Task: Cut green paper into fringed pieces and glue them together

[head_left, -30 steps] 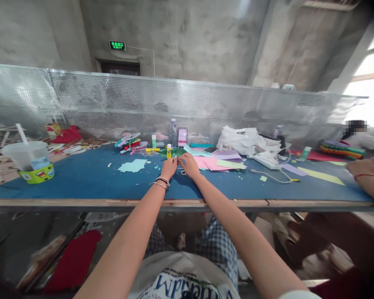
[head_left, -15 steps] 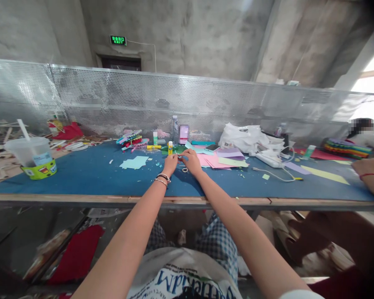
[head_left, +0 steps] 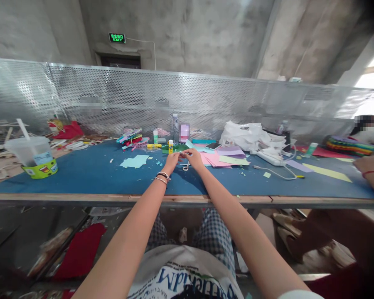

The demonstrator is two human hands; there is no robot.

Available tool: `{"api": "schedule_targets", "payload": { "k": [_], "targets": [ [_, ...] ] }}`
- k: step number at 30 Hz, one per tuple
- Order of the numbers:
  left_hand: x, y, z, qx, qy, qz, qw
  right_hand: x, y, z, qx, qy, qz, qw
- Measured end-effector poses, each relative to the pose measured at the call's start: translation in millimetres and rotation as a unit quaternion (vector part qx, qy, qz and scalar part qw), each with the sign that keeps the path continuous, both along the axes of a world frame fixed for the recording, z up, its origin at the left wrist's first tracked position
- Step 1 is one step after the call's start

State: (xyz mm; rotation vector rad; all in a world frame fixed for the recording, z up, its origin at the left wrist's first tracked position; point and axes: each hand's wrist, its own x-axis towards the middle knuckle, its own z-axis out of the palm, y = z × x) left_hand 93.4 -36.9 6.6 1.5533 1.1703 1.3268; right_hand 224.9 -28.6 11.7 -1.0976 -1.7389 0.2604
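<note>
Head view: left hand (head_left: 173,159) and right hand (head_left: 193,158) nearly meet between the front and back edges of the blue table (head_left: 96,176); whether they pinch anything, I cannot tell. A yellow glue stick (head_left: 170,147) stands beyond the left; pink paper (head_left: 212,160) lies beside the right.

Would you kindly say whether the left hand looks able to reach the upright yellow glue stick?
Probably yes: the upright yellow glue stick stands just beyond the left hand, with nothing visible between them.
</note>
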Motion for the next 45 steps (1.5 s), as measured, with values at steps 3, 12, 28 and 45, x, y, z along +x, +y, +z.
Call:
{"api": "schedule_targets", "payload": {
  "k": [3,12,28,45],
  "targets": [
    [0.7,-1.4,0.3,0.001,0.008,-0.02,1.0,1.4,3.7,-0.7,-0.047,0.046,0.0,0.998],
    [3.5,-10.1,4.6,0.026,0.066,-0.043,0.997,2.4,5.0,-6.2,-0.175,0.191,0.053,0.964],
    [1.7,-6.2,1.4,0.087,0.097,-0.024,0.991,4.2,-9.9,6.8,-0.305,0.331,0.112,0.886],
    [0.7,1.0,-2.5,0.126,0.107,-0.006,0.986,2.7,-10.5,7.6,-0.326,0.358,0.125,0.866]
  ]
}}
